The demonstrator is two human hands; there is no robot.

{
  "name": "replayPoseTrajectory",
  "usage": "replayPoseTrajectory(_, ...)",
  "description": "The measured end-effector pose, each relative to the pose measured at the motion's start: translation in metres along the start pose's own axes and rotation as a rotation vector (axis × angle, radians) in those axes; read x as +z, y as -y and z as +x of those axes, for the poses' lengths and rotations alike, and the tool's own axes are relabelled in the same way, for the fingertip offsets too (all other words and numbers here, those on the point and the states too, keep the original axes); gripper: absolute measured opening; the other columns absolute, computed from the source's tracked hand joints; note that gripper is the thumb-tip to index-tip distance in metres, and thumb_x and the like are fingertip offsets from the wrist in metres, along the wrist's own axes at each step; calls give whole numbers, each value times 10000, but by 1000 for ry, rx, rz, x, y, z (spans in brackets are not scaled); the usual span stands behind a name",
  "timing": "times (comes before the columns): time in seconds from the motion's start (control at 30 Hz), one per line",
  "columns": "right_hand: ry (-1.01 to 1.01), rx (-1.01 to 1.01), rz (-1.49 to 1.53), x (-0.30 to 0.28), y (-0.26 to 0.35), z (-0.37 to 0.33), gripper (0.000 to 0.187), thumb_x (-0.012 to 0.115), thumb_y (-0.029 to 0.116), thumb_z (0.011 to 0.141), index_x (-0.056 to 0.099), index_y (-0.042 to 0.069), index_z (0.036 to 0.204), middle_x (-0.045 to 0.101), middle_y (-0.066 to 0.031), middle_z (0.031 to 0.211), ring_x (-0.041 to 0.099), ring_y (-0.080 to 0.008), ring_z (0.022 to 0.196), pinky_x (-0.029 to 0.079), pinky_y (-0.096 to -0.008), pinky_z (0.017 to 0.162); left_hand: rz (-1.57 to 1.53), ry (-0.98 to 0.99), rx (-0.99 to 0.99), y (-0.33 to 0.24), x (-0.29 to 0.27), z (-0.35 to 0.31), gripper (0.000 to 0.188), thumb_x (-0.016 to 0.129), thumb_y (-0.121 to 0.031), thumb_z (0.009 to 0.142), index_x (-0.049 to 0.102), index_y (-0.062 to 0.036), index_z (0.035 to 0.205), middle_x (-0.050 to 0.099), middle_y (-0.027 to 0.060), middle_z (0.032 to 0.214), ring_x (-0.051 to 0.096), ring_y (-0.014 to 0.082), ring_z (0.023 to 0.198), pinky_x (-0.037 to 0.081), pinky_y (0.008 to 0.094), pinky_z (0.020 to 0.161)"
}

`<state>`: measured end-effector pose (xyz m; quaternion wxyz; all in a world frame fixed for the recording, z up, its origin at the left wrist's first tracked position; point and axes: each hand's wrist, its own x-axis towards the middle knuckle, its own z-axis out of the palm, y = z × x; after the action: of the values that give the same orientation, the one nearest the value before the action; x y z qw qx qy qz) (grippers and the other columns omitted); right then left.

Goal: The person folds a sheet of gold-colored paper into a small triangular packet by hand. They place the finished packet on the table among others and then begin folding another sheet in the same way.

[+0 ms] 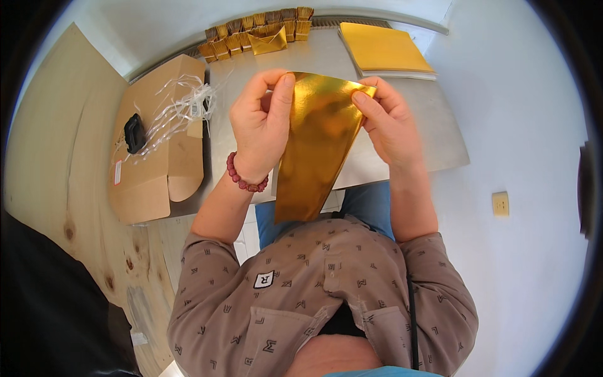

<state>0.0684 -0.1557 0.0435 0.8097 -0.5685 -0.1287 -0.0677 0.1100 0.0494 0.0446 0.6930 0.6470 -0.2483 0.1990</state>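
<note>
A shiny gold foil sheet (317,147) hangs between my hands, over the table's near edge and in front of my shirt. Its upper left corner is pinched between the thumb and fingers of my left hand (264,119), which has a dark red beaded bracelet (245,179) at the wrist. At the upper right corner, the thumb and fingers of my right hand (389,119) grip the same sheet. The foil tapers downward and curves slightly.
Bundles of folded gold foil pieces (235,41) stand along the table's back edge. A stack of gold sheets (386,50) lies at the back right. On the left, a cardboard piece (147,176) carries white plastic strips (188,103) and a black object (134,133). The grey table (427,125) meets a white wall.
</note>
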Motion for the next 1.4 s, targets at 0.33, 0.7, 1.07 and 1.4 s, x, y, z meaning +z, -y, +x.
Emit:
replayPoseTrajectory(0.33, -226, -332, -131, 17, -14, 2, 136, 671, 163, 1052, 615, 45, 1014, 566, 79, 808, 448, 6, 702, 361, -177, 616, -72, -19, -22, -2, 4, -1, 128, 659, -123, 1054, 695, -1, 1070, 600, -68, 836, 492, -2, 735, 400, 174, 631)
replayPoseTrajectory(0.7, -175, -236, -97, 11, -3, -3, 203, 578, 216, 1102, 604, 46, 993, 523, 80, 816, 420, 2, 728, 359, -190, 632, 70, -51, 113, -6, 3, -6, 89, 670, -78, 1032, 698, 6, 1038, 610, -36, 815, 509, 20, 689, 410, 190, 598)
replayPoseTrajectory(1.07, -378, -507, -540, 4, -21, 8, 225, 607, 192, 1083, 583, 32, 928, 553, 27, 726, 459, -51, 648, 414, -231, 586, -50, 6, 5, -12, 11, -10, 131, 672, -123, 1045, 688, 7, 1050, 597, -60, 847, 500, 14, 742, 416, 184, 646)
replayPoseTrajectory(1.4, -441, -628, -667, 4, -23, 5, 205, 727, 162, 1009, 600, 49, 895, 557, 19, 650, 462, -49, 578, 412, -233, 529, -132, -48, -24, 7, 18, -6, 167, 593, -174, 1092, 628, -17, 1047, 585, -42, 821, 497, 14, 731, 408, 194, 638)
